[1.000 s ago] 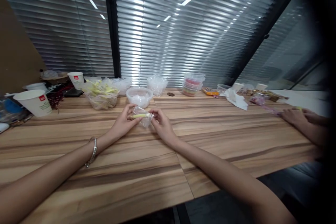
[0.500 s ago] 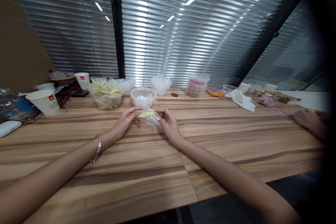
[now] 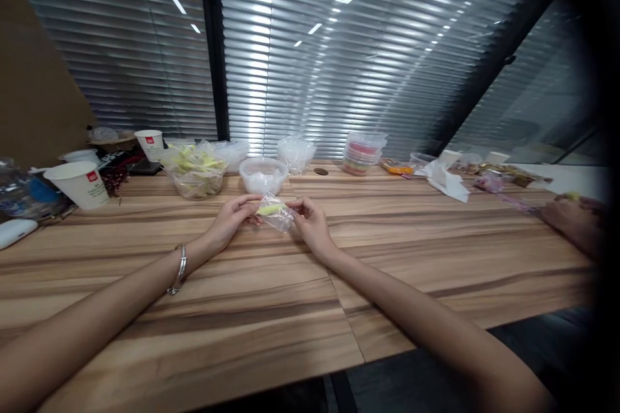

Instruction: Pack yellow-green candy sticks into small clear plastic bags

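Between my hands is a small clear plastic bag with a yellow-green strip that looks to be inside it; its exact kind is too small to tell. My left hand pinches the bag's left end, a silver bracelet on that wrist. At the other end, my right hand grips the bag with thumb and fingers. Just behind them stands a round clear tub with whitish clear plastic in it. A clear bowl heaped with yellow-green wrapped pieces sits further left.
Paper cups and a white mouse-like object lie at the left. Behind are a clear plastic bowl and stacked tubs. Crumpled tissue lies right, near another person's hand. Window blinds rise behind the table.
The view has shifted slightly. Both hands keep hold of the bag, whose top edge now stands a little higher beside my left fingertips.
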`<state>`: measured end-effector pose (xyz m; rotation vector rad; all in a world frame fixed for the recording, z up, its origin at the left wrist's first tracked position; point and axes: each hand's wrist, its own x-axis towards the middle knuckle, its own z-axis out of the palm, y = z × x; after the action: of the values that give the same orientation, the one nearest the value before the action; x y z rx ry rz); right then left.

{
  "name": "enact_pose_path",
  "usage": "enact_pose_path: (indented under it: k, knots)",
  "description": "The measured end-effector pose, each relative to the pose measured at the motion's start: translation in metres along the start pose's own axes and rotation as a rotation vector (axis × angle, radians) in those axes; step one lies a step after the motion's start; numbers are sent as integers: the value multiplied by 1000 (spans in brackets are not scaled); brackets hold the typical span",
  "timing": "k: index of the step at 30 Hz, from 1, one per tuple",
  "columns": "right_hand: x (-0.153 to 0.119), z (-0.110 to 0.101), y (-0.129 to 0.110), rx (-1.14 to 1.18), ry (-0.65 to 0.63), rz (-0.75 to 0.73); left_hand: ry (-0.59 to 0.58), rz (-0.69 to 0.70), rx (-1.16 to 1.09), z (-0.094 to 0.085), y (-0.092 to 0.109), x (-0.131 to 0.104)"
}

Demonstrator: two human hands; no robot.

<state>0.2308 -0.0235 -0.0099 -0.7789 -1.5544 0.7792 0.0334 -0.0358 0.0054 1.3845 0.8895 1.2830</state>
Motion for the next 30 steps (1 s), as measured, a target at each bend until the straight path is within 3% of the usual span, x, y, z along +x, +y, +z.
enact_pose_path:
  k: [15, 22, 30]
  knots:
    - [-1, -2, -4, -89, 71, 25, -74, -48, 28, 1, 2, -1]
    - [-3, 2, -11, -80, -52, -7, -22, 27, 216, 3, 3, -3]
    - [-1, 1, -13, -113, -95, -36, -36, 34, 210, 3, 4, -3]
